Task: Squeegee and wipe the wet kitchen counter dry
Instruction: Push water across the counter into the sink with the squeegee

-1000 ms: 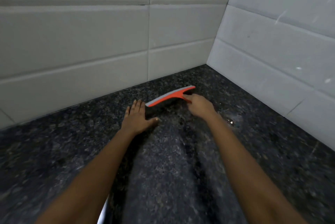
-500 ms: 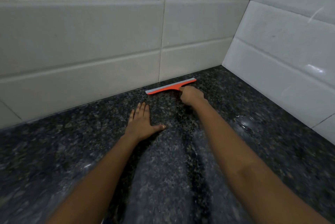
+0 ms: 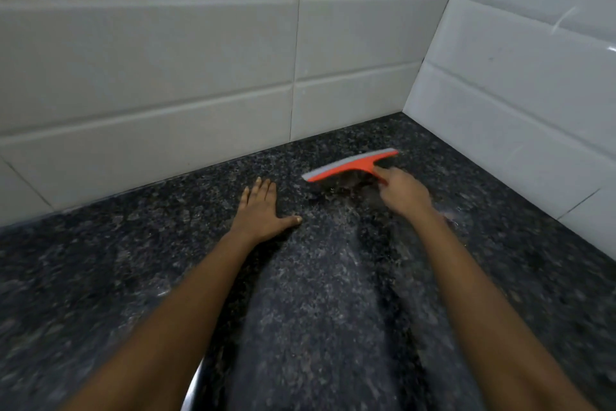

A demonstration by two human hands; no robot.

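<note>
R hand grips squeegee by handle. Blade lies ahead of grip, near back wall, long axis approx. parallel to it. L hand rests flat, fingers straight, on counter, farther from wall. Next stroke: prob. a pull away from wall.

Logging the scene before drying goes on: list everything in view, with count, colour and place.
squeegee: one, orange with a grey blade, near the back right corner; blade contact with the counter unclear
counter: one, dark speckled stone, fills the lower frame, wet sheen below the squeegee
wall tiles: many, white, on the back and right walls
left hand: one, flat on the counter, left of the squeegee
right hand: one, grips the squeegee's handle
</note>
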